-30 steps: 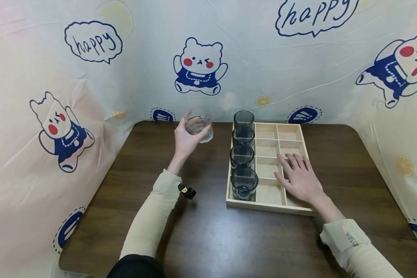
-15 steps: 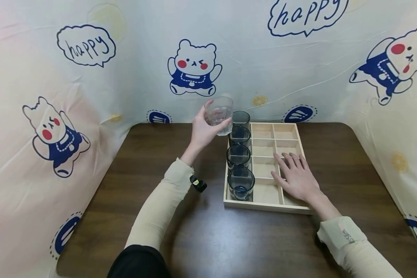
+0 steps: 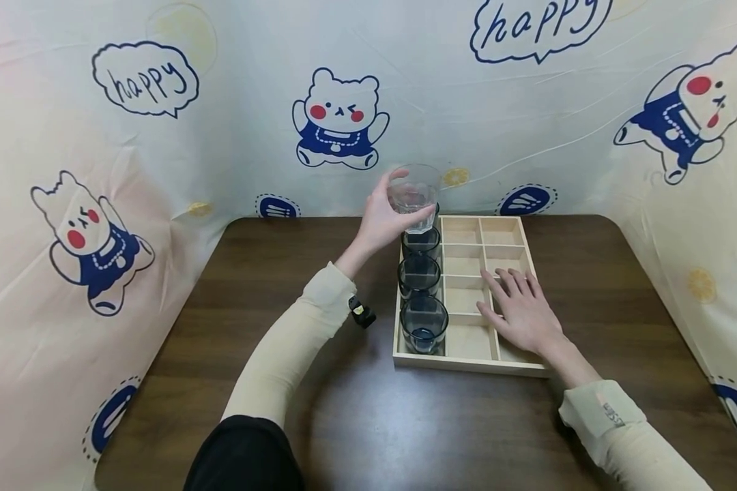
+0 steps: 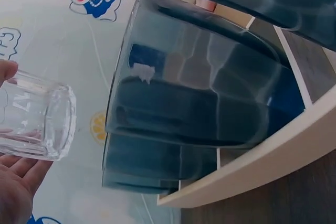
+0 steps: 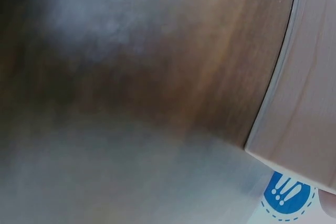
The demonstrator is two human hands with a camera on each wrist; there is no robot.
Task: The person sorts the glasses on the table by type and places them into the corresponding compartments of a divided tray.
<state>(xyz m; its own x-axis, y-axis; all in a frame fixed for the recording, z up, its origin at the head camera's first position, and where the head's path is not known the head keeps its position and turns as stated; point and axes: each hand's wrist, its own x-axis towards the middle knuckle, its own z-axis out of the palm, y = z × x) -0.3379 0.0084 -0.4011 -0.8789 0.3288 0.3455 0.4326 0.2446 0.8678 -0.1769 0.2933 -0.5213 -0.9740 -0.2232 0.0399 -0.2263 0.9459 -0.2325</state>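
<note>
My left hand grips a clear glass round its side, thumb in front, up over the far left corner of the divided wooden tray. In the left wrist view the same clear glass appears beside several dark tinted glasses. Those fill the tray's left column; the nearest tinted glass stands upright, while the farthest is mostly hidden behind the clear one. My right hand rests with spread fingers on the tray's right side, over the dividers. The right wrist view catches the wooden tray's side.
The brown table extends left and in front of the tray. A patterned cloth hangs behind and along both sides. A small black device sits at the left sleeve cuff.
The left hand has carried the clear glass rightward and slightly up, from left of the tray to above the farthest tinted glass. The right hand stays on the tray.
</note>
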